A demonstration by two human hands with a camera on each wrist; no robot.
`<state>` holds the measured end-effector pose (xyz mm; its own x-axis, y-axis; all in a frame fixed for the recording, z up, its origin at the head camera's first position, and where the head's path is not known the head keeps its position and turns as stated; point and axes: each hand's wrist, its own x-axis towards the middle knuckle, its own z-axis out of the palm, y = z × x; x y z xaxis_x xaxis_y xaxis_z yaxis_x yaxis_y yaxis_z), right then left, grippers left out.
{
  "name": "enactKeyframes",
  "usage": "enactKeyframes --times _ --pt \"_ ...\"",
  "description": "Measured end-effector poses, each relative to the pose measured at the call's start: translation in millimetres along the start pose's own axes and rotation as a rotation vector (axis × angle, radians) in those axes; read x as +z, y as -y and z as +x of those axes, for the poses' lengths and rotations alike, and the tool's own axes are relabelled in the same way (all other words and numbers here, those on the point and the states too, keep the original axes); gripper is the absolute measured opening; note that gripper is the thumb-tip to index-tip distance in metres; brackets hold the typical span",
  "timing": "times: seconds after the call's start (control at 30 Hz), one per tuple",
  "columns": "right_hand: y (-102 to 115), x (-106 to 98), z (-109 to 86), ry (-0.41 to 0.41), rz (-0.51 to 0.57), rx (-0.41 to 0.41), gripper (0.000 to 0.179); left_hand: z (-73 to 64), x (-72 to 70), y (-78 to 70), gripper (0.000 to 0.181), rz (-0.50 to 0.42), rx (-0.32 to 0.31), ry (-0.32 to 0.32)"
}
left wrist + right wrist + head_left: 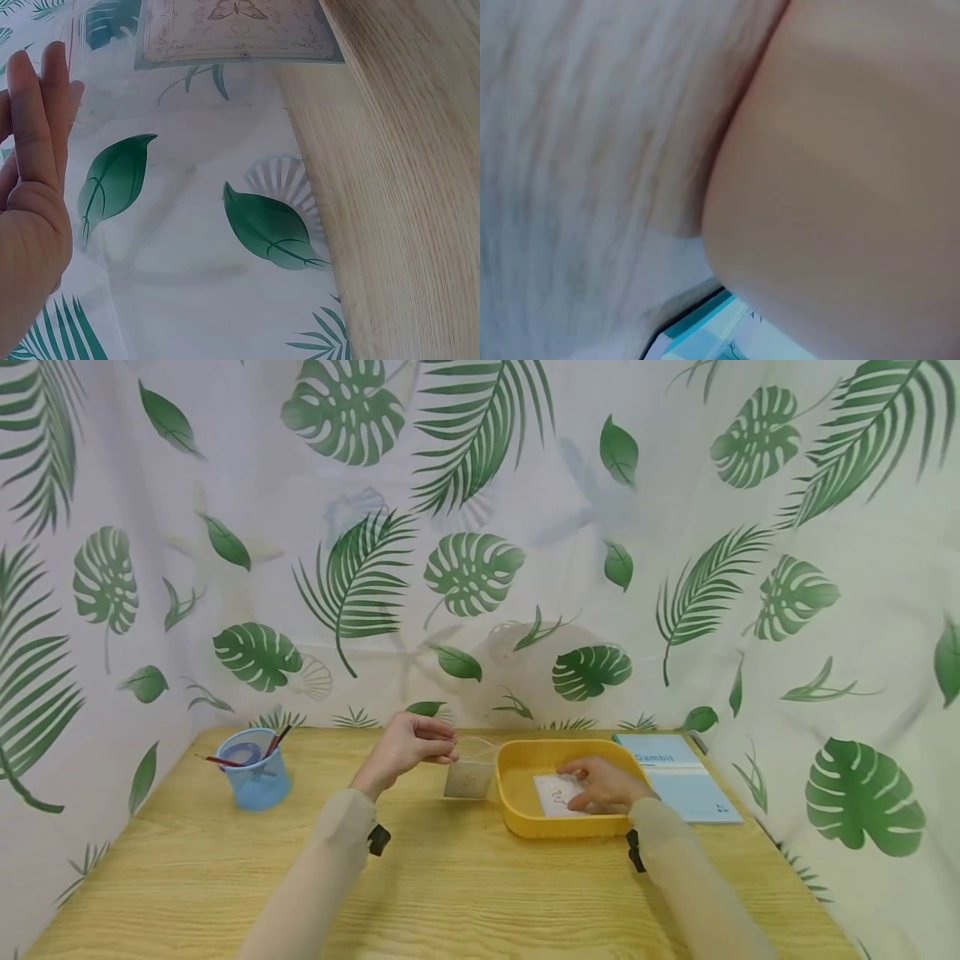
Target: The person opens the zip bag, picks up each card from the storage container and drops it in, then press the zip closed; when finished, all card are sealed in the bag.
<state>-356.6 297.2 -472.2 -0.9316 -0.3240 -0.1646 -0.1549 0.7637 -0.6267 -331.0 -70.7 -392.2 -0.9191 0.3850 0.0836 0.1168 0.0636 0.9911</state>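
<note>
My left hand (408, 750) is raised above the table, left of a yellow basket (525, 828). Its thumb and fingers pinch the edge of a clear plastic bag (97, 97). Inside the bag hangs a greyish card (240, 37) with a butterfly print and a decorated border. My right hand (606, 783) reaches into the basket, thumb and forefinger spread over a white packet (551, 795) with dark markings. The fingers partly cover this packet; their exact contact with it is unclear. A blurred close surface fills much of the right wrist view, where the right hand's fingers cannot be seen.
A light blue book (697, 789) lies beside the basket on the right, partly behind it. At the table's far left stands a blue mesh cup (258, 785) with pencils and a roll of tape. A leaf-patterned curtain (480, 693) borders the wooden table (450, 893).
</note>
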Motion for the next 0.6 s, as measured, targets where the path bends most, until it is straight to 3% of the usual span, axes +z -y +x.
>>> enactKeyframes --times 0.17,0.37,0.5,0.6 --pt "0 3 -1.8 -0.007 0.008 -0.017 0.065 0.2 2.6 1.5 0.027 -0.003 -0.009 -0.002" --pt "-3 2 -3.2 -0.062 -0.007 -0.157 0.056 0.1 2.3 5.9 0.027 -0.01 -0.009 0.006" --pt "-3 -5 -4.7 -0.122 0.051 -0.2 0.044 0.9 0.1 4.5 0.027 -0.014 0.013 0.0" --pt "-2 -10 -6.8 -0.12 0.128 -0.189 0.042 1.0 -1.8 2.5 0.027 -0.017 0.012 -0.001"
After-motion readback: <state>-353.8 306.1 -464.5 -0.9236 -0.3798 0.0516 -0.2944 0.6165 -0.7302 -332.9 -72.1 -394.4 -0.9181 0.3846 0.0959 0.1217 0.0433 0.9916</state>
